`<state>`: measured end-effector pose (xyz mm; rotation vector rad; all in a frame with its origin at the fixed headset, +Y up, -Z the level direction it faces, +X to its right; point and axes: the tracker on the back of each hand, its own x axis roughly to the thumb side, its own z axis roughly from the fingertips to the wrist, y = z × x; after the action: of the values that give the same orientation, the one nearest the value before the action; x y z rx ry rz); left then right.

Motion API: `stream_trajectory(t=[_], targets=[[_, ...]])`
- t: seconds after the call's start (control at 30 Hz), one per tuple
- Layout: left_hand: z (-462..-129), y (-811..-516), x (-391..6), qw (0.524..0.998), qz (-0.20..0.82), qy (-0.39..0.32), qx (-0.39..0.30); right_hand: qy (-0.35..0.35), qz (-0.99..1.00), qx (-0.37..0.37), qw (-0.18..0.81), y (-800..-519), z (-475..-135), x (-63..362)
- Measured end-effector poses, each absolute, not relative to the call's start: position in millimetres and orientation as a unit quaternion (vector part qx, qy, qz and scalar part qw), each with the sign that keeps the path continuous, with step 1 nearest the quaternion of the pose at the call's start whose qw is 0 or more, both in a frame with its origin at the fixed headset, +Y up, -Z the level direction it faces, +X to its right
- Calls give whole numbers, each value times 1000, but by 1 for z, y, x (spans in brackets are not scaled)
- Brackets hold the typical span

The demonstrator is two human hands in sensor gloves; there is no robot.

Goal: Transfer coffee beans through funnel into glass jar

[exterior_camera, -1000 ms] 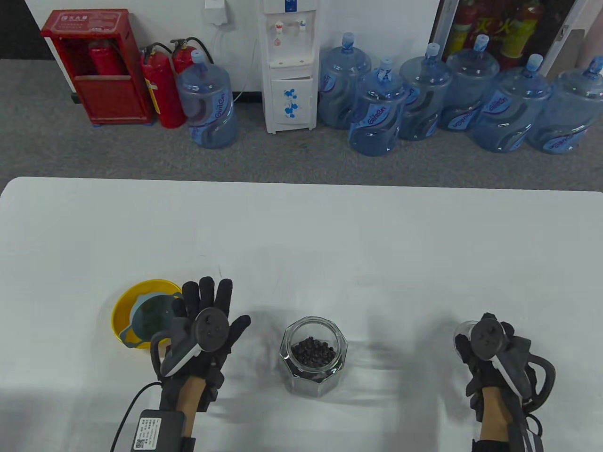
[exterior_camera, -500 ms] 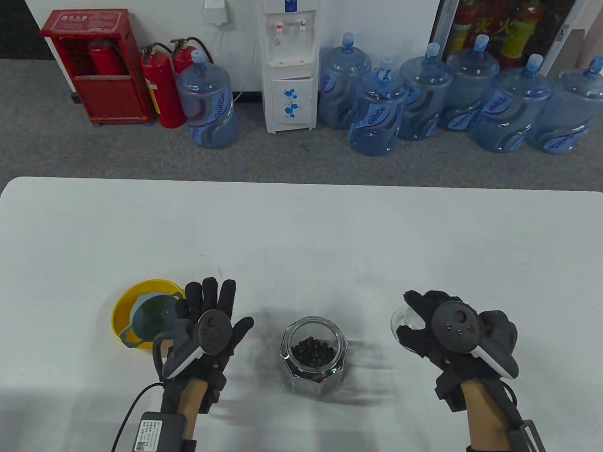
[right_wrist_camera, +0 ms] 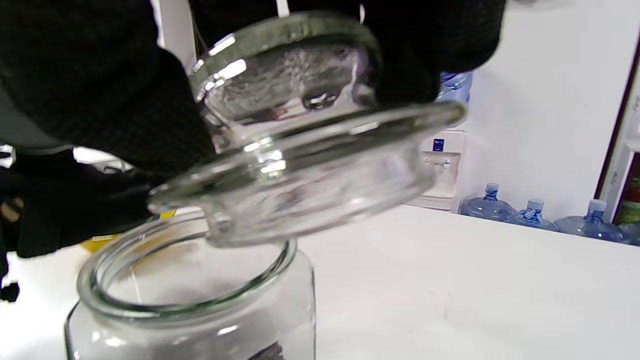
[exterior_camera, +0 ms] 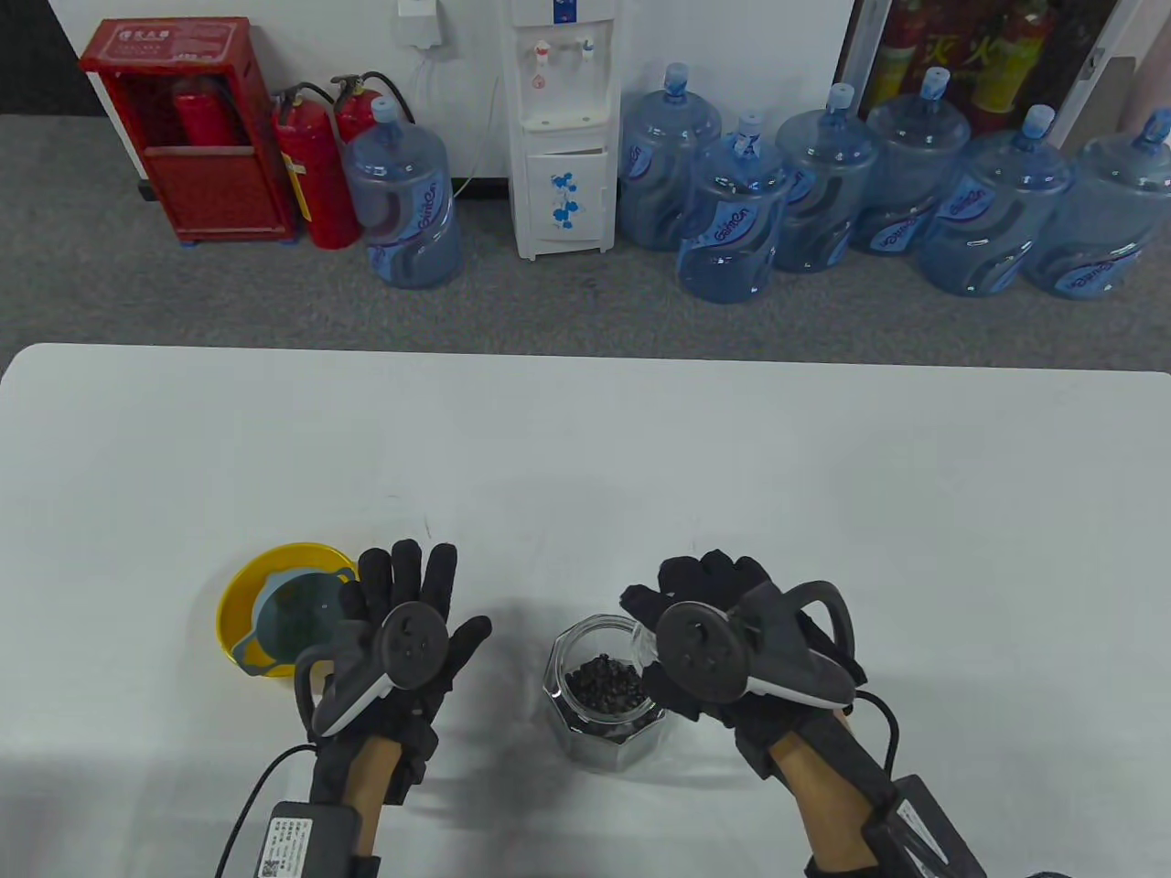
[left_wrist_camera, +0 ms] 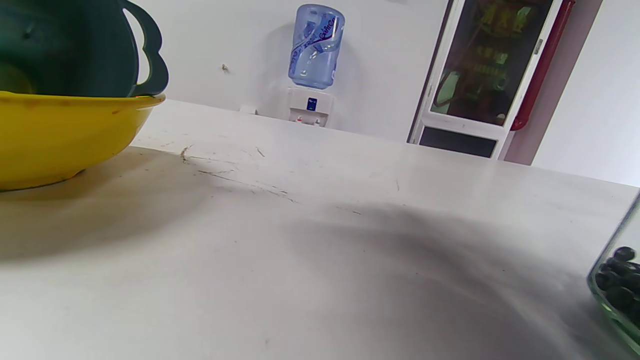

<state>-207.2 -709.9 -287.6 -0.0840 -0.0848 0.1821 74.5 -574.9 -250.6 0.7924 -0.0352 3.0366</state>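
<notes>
A faceted glass jar [exterior_camera: 590, 704] holding coffee beans [exterior_camera: 604, 684] stands open at the table's front middle; it also shows in the right wrist view [right_wrist_camera: 190, 310]. My right hand [exterior_camera: 714, 631] grips a clear glass lid [right_wrist_camera: 305, 150] and holds it tilted just above the jar's right rim; a sliver of the lid [exterior_camera: 645, 643] shows in the table view. A grey-blue funnel [exterior_camera: 293, 617] sits in a yellow bowl [exterior_camera: 240, 585] at the left. My left hand [exterior_camera: 402, 622] rests flat on the table with fingers spread, just right of the bowl, holding nothing.
The table's front edge lies close below both hands. The left wrist view shows the yellow bowl [left_wrist_camera: 60, 140] with the funnel [left_wrist_camera: 75, 45] in it and the jar's edge [left_wrist_camera: 617, 285] at the far right. Water bottles and fire extinguishers stand on the floor beyond the table.
My right hand has carried the glass lid leftward from the table's right side to just above the jar's rim. The left hand has stayed put.
</notes>
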Motion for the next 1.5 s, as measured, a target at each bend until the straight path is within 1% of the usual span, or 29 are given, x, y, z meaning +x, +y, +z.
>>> stream_trajectory(t=[0.27,0.7,1.0,1.13,1.5], targets=[[-287,-710,-208,994,92,-41,-41,-10,963,265,-43,-587,-252,54],[-287,-710,-208,994,88,-41,-45,-17,953,297,-58,-598,-248,40],[-287,-711,-206,994,87,-42,-49,-4,945,324,-31,-603,-247,31],[-287,-711,-206,994,87,-41,-49,-2,946,324,-22,-604,-248,34],[-287,-712,-207,994,91,-37,-54,2,948,316,43,-608,-249,46]])
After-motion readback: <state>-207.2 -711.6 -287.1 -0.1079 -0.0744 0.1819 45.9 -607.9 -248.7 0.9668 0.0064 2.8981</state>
